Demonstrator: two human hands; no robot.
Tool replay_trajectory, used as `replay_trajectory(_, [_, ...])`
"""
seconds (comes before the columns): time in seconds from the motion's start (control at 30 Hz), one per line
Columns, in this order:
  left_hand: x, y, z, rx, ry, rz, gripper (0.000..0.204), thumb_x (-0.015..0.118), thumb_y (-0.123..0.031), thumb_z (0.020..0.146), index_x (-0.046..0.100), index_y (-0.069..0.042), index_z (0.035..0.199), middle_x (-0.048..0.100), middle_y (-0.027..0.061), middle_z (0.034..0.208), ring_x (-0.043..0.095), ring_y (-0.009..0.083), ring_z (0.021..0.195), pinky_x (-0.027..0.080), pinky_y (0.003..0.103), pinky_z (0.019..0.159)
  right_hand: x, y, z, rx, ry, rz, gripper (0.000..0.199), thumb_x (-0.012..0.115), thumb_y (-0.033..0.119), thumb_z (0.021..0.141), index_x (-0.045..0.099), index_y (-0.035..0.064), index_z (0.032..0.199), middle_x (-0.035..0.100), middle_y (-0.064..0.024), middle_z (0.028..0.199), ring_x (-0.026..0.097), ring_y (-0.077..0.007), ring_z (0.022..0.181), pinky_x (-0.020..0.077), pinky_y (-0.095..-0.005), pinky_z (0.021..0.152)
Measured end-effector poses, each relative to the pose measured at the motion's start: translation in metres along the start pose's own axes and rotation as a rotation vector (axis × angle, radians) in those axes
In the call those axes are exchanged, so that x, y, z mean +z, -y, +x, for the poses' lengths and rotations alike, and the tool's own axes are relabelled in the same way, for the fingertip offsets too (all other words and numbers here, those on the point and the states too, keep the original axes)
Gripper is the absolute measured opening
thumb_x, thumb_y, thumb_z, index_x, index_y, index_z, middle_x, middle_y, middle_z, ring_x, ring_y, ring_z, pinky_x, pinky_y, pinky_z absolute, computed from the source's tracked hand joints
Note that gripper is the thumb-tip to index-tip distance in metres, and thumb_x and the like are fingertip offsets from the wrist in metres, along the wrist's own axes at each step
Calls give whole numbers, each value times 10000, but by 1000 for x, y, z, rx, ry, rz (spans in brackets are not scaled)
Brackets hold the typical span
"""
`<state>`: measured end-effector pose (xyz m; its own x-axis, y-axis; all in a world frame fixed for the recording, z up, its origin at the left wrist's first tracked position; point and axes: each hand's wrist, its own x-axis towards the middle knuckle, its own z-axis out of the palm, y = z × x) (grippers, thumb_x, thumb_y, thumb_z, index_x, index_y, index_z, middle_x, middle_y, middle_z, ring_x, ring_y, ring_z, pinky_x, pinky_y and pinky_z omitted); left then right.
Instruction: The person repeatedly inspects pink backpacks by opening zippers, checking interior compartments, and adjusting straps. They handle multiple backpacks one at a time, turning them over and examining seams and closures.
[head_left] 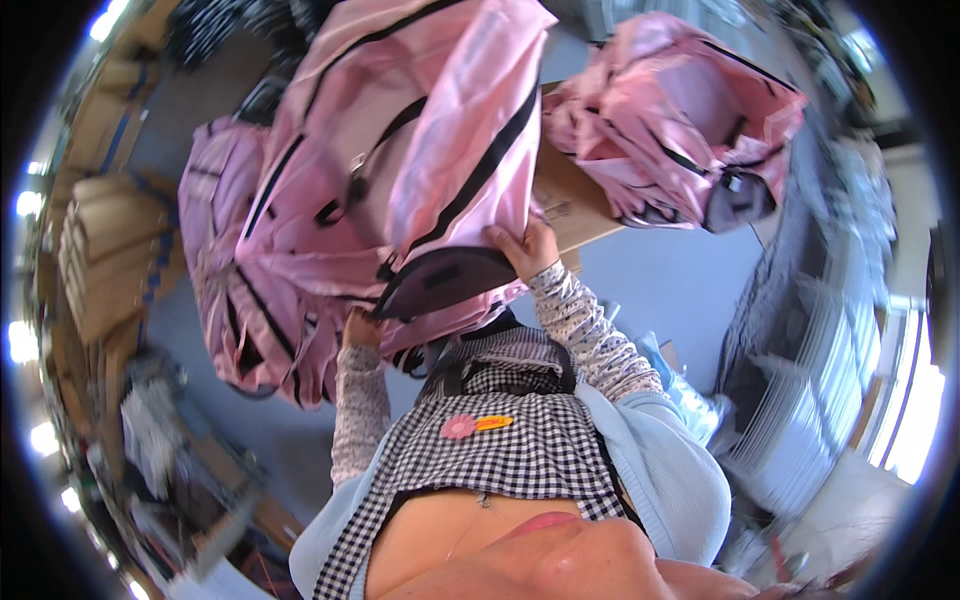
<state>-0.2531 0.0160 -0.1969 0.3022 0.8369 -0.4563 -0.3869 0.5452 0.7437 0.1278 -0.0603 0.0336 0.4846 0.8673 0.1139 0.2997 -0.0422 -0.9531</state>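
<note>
Landmark: large pink backpack (400, 150), black-trimmed, held up at centre.
Left of it: stacked cardboard boxes (105, 250).
Under its lower left edge: left hand (360, 328), fingers closed on the pink fabric.
At its dark grey base panel (445, 280): right hand (528, 250), pinching the panel's rim.
Right of it: second pink backpack (680, 120), lying on a cardboard sheet (570, 200).

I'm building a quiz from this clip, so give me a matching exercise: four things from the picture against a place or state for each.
Things:
1. pink backpack
2. second pink backpack
3. cardboard sheet
4. checked apron

Places or states:
A. worn on the person's front
B. lying at upper right
C. held up by both hands
D. flat between the two backpacks

Pairs: 1-C, 2-B, 3-D, 4-A
</note>
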Motion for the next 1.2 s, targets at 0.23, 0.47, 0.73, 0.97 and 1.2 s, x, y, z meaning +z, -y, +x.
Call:
replay_trajectory(0.23, [112, -90, 0, -16, 170, 76, 305, 572, -74, 814, 591, 16, 1105, 661, 180, 984, 664, 249, 714, 532, 324, 546, -107, 71, -42, 175, -31, 457, 262, 652, 156, 907, 629, -40, 1079, 679, -43, 944, 627, -101, 847, 502, -241, 775])
replay_trajectory(0.47, [253, -69, 58, 325, 604, 482, 294, 629, -54, 791, 621, -11, 1082, 650, 68, 934, 614, 153, 707, 494, 279, 572, -247, 54, -30, -48, -397, 142, 281, 647, 220, 909, 654, -32, 1032, 674, -33, 899, 610, -103, 799, 497, -251, 727])
replay_trajectory(0.73, [415, 8, 55, 89, 421, 524, 210, 627, -171, 853, 617, -8, 984, 616, 72, 683, 596, 162, 503, 484, 250, 420, -375, -58, 95, 117, -569, -928, 523, 610, 486, 861, 641, -8, 1032, 656, -267, 921, 634, -440, 874, 489, -447, 761])
replay_trajectory(0.97, [404, 42, 66, -51, 221, 912, 540, 721, -235, 788, 503, 48, 1192, 658, 144, 850, 660, 216, 629, 549, 293, 510, -336, -171, 90, 202, -697, -876, 683, 651, 530, 810, 536, 50, 1282, 559, -280, 1161, 531, -431, 1102, 433, -446, 957])
replay_trajectory(1.2, [361, 53, 67, 262, -86, 497, 635, 743, -188, 738, 436, 21, 1252, 535, 172, 1181, 588, 252, 985, 505, 337, 819, -280, -233, 38, 100, -841, 234, 712, 771, 415, 760, 506, -22, 1256, 596, -158, 1171, 582, -252, 1036, 470, -358, 893])
